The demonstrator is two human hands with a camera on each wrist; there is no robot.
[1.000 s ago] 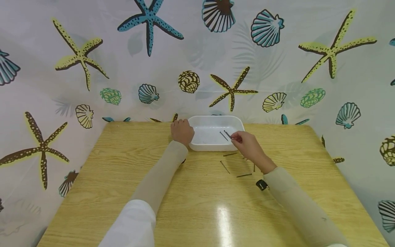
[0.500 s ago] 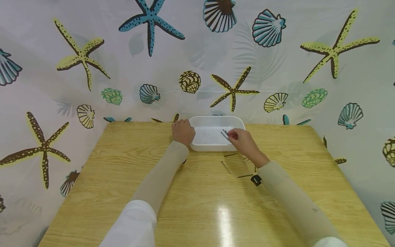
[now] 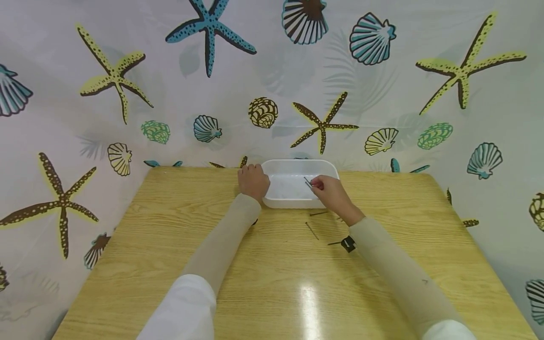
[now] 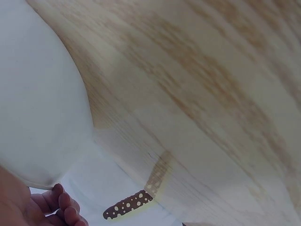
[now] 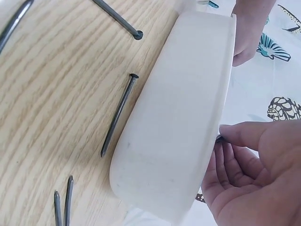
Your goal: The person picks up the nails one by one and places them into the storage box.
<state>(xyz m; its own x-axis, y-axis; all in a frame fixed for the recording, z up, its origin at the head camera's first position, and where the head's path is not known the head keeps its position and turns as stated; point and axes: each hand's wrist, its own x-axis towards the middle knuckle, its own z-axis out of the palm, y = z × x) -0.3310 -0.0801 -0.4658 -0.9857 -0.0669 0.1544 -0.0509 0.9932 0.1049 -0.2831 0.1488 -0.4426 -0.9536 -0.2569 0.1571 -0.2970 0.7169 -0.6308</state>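
Observation:
My left hand (image 3: 253, 183) grips the left rim of a white plastic tray (image 3: 293, 203); in the left wrist view its fingers (image 4: 69, 209) are curled at the rim. My right hand (image 3: 333, 192) is over the tray's right part. Its thumb and fingers pinch a dark metal nail (image 3: 308, 181), which slants up and left from the fingertips. Close by, a second nail (image 3: 309, 185) shows inside the tray, partly hidden by the hand. In the right wrist view only a small end of the held nail (image 5: 219, 138) shows beyond the tray's outer wall.
Several loose nails lie on the wooden table in front of the tray, such as one nail (image 3: 312, 230) and another nail (image 5: 119, 115) beside the tray wall. A black wrist device (image 3: 348, 244) overlaps one nail. Behind the table hangs a seashell-patterned cloth (image 3: 229, 94).
My right hand, with the nail, has moved slightly left and farther over the tray. My left hand stays at the tray's rim.

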